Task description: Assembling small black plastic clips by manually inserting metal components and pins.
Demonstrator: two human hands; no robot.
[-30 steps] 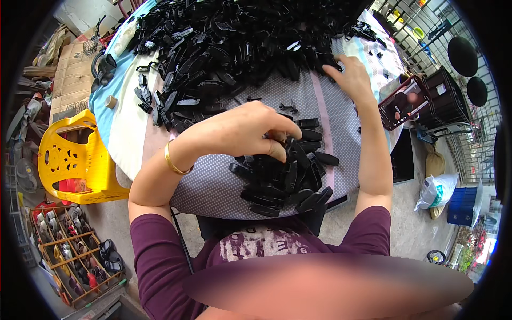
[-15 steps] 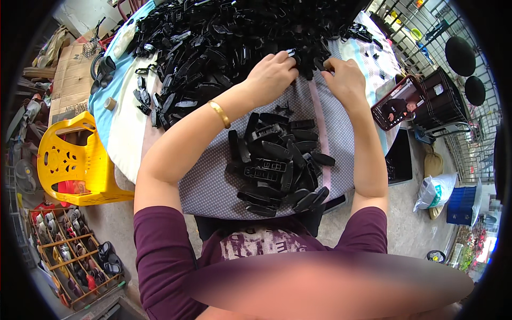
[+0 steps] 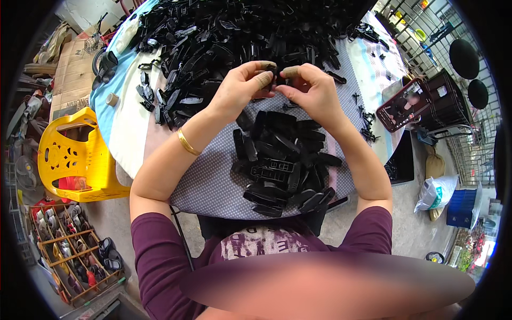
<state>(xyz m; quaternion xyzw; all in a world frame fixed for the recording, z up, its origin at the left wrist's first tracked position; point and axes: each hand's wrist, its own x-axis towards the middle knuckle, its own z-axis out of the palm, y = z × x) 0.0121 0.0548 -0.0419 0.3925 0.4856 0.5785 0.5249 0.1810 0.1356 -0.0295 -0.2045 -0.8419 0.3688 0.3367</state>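
Observation:
Close together over the near edge of a large heap of black plastic parts (image 3: 213, 48), my hands meet fingertip to fingertip. My left hand (image 3: 241, 88) pinches a small black plastic part (image 3: 275, 78), mostly hidden by the fingers. Thumb and forefinger of my right hand (image 3: 314, 92) close on the same part from the other side. Tan wraps cover some fingertips, and a gold bangle circles my left wrist. Nearer to me, a smaller pile of long black plastic pieces (image 3: 274, 170) lies on the dotted grey tablecloth (image 3: 213, 184).
Small black pins (image 3: 367, 120) lie on the cloth at the right, near a propped phone (image 3: 404, 105) and a dark crate (image 3: 445, 98). A tape roll (image 3: 111, 99) sits at the table's left. Left of the table stand a yellow chair (image 3: 74, 154) and a shoe rack (image 3: 72, 250).
Both hands have drawn back from the heap toward me and come together around a small black part. My right hand moved left. Pins beneath my right arm now show.

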